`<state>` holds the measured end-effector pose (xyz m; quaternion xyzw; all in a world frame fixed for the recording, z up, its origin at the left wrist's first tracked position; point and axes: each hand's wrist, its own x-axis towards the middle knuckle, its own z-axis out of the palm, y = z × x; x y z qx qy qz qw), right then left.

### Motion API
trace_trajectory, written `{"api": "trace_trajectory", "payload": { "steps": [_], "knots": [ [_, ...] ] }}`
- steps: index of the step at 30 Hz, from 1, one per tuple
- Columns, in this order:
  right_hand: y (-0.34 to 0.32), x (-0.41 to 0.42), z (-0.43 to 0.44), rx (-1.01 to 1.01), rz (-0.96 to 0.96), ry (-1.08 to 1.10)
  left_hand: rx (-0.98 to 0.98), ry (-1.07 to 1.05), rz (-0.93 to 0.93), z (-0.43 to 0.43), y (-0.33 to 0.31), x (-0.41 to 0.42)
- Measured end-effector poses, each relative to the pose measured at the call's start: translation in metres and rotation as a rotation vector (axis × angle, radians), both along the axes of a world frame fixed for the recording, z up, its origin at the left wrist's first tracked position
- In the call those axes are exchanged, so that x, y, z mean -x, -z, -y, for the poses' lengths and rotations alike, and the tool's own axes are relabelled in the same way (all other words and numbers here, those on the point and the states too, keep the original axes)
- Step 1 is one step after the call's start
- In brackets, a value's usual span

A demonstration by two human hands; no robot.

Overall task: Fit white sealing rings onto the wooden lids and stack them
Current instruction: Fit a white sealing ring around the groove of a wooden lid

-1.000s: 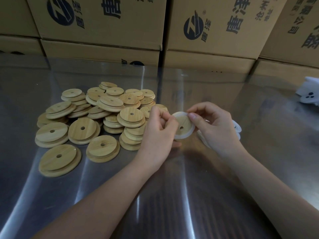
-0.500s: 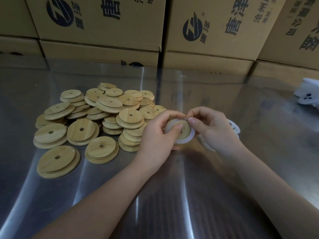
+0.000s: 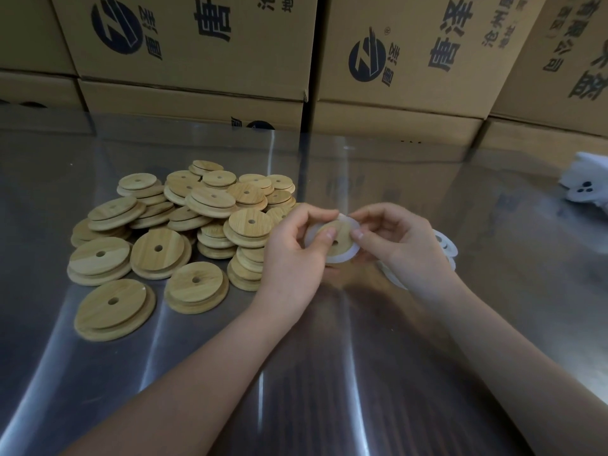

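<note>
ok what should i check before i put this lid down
1. Grip: ok, left hand and right hand both pinch the lid.
2. Ring on: ok, the white sealing ring circles it.
3. Ring seated all round: cannot tell, fingers cover its upper edge.
4. Bare lids at hand: ok, the pile of lids lies beside the left hand.
5. White pile behind the right hand: cannot tell whether loose rings or finished lids.

Left hand (image 3: 292, 255) and right hand (image 3: 401, 245) pinch a white-ringed wooden lid (image 3: 339, 236) beside the lid pile (image 3: 171, 232).
</note>
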<state>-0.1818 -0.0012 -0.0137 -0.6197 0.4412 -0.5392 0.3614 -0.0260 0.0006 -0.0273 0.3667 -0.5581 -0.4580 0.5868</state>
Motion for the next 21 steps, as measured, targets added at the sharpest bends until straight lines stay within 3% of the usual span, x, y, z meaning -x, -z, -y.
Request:
{"api": "trace_trajectory", "payload": {
  "steps": [8, 12, 16, 21],
  "knots": [
    [0.0027, -0.0048, -0.0004, -0.025, 0.023, 0.085, -0.062, 0.025, 0.012, 0.0, -0.001, 0.0016],
    [0.0025, -0.0056, -0.0032, 0.049, -0.109, 0.076, -0.122, 0.064, 0.053, -0.0002, -0.0027, -0.0006],
    [0.0012, -0.0037, -0.0034, 0.113, -0.214, 0.1, -0.033, 0.019, 0.126, 0.0026, -0.0053, -0.0042],
    [0.0001, -0.0005, -0.0029, 0.2, -0.386, 0.17, -0.008, -0.027, 0.079, 0.0008, -0.0058, -0.0025]
  ]
}}
